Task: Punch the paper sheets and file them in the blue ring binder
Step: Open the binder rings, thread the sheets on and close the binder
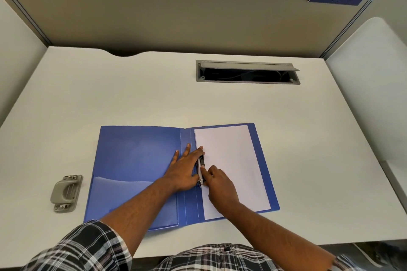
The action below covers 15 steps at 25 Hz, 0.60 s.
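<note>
Binder lies open and flat near the bench's front edge, with the punch well apart toward the front left corner. Left hand rests spread wide on the inner cover and spine, its forefinger at the ring clip. Right hand has fingers curled narrow, pinching at the clip. Sheets sit on the right cover; thin and floppy, they likely tear at the holes, so press near the clip.
</note>
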Motion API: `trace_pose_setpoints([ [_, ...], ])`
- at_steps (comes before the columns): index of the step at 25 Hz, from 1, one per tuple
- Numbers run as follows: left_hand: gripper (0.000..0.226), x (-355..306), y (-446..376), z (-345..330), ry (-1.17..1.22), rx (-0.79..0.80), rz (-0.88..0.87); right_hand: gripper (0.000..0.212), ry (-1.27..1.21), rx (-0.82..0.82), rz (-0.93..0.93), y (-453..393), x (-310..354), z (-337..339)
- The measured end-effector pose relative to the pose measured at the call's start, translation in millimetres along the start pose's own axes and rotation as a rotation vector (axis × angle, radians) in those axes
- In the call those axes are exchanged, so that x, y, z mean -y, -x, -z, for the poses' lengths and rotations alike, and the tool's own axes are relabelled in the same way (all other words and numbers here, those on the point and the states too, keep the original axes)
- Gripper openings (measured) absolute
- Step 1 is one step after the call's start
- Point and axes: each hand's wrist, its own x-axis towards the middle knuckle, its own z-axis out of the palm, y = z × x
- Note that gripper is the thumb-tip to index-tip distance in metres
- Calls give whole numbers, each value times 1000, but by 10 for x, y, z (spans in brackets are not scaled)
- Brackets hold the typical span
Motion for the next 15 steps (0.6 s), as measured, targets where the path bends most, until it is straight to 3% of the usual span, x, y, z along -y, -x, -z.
trace_pose_setpoints([
  [8,87,-17,4,13,-31,4,-4,57,-52,-31,-8,-12,15,-2],
  [15,95,81,15,67,-8,24,-51,60,-295,19,-40,-70,-128,87],
])
